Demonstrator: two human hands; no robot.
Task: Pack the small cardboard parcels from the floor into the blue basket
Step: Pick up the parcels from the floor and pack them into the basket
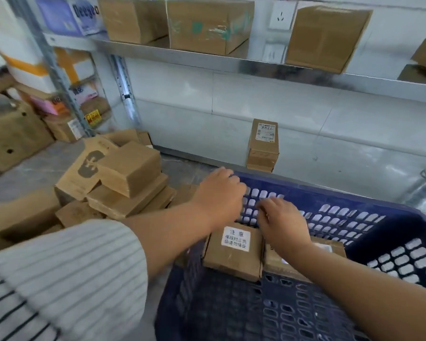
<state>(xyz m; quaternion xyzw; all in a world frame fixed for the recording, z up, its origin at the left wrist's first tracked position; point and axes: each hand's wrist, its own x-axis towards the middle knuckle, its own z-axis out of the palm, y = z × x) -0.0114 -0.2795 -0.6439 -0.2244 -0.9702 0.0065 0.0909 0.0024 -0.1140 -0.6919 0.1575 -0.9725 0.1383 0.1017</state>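
Two parcels (233, 252) lie in the blue basket (391, 232) beneath both hands (282, 223)

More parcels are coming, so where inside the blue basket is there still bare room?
Free: the basket floor nearest the camera, below the labelled parcel, and the right end. Crowded: the far corner under both hands.

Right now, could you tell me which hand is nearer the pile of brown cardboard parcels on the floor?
Left. The left hand is at the blue basket's corner beside the pile; the right hand is farther inside.
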